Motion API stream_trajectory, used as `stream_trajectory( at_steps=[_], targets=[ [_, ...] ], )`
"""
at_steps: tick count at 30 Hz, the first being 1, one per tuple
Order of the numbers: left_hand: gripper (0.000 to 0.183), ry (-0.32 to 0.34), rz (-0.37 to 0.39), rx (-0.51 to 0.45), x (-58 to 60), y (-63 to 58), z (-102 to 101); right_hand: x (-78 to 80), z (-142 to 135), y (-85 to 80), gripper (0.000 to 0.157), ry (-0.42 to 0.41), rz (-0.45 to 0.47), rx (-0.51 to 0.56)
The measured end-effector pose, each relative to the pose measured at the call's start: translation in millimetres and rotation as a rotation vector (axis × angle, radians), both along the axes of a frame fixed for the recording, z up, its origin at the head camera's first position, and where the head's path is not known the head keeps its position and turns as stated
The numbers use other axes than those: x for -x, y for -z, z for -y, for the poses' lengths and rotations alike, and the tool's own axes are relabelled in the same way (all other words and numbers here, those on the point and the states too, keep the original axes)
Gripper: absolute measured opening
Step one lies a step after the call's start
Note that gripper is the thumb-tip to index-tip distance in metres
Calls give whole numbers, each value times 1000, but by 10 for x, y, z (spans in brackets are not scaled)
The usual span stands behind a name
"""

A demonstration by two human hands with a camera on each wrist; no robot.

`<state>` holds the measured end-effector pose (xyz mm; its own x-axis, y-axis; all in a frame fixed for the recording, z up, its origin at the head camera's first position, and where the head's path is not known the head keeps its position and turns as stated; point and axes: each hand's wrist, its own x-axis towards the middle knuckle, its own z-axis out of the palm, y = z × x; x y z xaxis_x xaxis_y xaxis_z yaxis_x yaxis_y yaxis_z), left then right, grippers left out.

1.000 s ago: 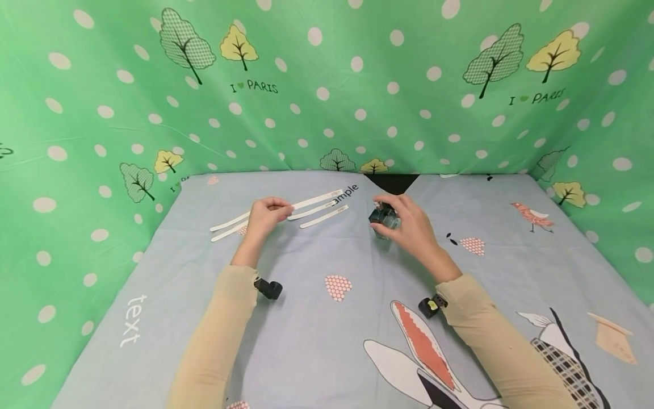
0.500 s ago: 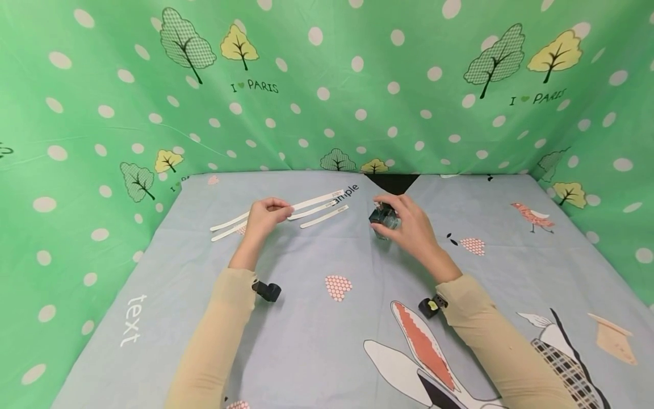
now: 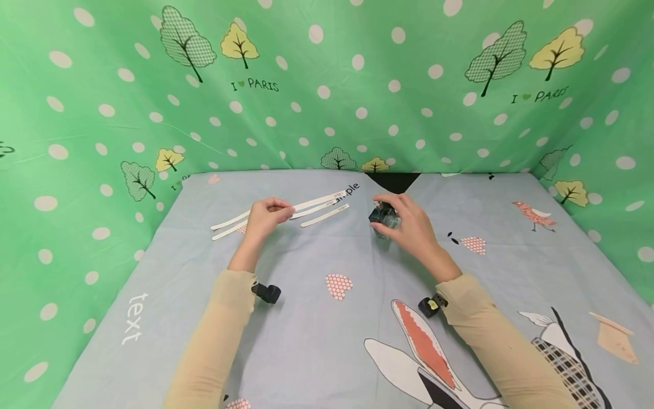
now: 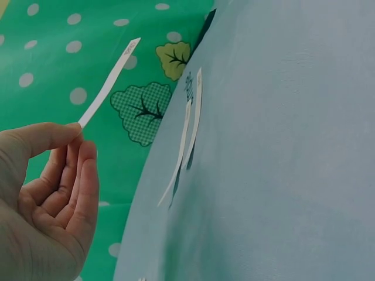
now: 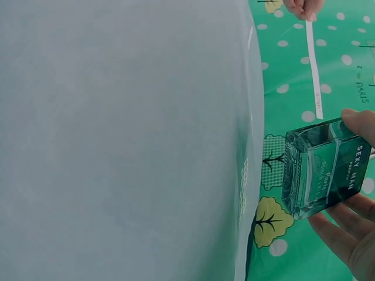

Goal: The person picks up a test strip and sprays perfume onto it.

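My left hand (image 3: 265,217) pinches a white perfume test strip (image 4: 109,82) by one end, between thumb and index finger. The strip's free end, with small print, points to the right toward the other hand. My right hand (image 3: 411,227) grips a dark green glass perfume bottle (image 5: 325,167) between thumb and fingers, above the cloth. In the right wrist view the bottle lies tilted, its "SEXY MAN" lettering showing. A gap separates bottle and held strip in the head view.
Below the left hand, other test strips (image 3: 325,216) lie on the grey-blue printed cloth (image 3: 306,329), some partly hidden by that hand. A green dotted curtain (image 3: 286,68) stands behind and at both sides. Black cameras (image 3: 267,292) sit on both wrists.
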<state>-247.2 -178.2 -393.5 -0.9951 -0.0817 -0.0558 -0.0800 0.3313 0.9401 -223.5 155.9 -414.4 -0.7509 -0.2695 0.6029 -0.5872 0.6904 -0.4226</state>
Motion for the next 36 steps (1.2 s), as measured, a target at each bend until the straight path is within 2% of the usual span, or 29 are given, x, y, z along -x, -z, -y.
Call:
stream_trajectory(
  at_steps=[20,36],
  targets=[
    [23,19,21,26,-55,-12,-62,6,-1,9,58,-6,-20,-9],
    [22,36,19,-4,-88,-29,-137,7,-2,9,58,-9,-34,-18]
  ],
)
